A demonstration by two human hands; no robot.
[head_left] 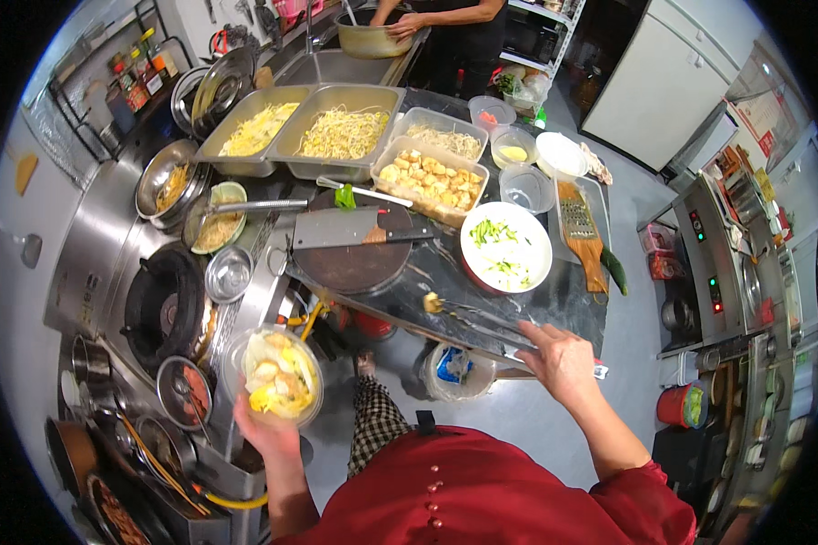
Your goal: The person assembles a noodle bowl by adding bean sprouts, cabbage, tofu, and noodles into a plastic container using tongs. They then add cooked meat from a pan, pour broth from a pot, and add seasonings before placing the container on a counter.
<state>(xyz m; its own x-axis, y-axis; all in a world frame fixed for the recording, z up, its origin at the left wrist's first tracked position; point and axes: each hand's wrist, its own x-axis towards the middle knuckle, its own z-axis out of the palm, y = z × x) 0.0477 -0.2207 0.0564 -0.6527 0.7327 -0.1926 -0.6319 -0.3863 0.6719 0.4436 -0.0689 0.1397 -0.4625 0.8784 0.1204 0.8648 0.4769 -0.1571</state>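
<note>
Beyond the left hand (271,434), bottles (140,68) wear labels (153,84) (lettering blurred).

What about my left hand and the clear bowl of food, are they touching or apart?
Touching. The head view shows the left hand gripping the clear bowl at its near side, with no gap between them.

At twelve o'clock, the edge cuts a co-worker (468,44). At seven, the bowl (234,361) partly hides the left hand (271,439).
</note>
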